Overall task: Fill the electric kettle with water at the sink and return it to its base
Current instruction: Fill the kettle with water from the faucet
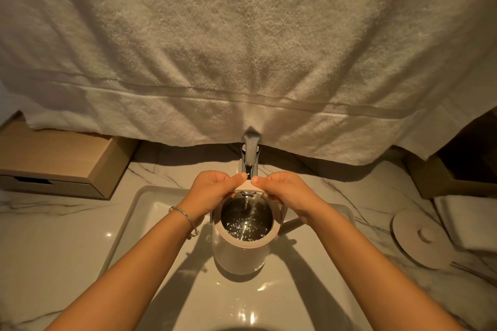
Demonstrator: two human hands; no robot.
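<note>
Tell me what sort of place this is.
Most likely a bathroom, perhaps a hotel's. A white basin sink is set in a marble-look counter, a chrome tap runs into the kettle, and a big towel hangs behind it.

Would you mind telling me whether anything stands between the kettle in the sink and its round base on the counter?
Nothing lies on the counter between them. The kettle sits inside the sink, so it must clear the right rim, and the faucet spout hangs over its mouth. The base is bare.
</note>
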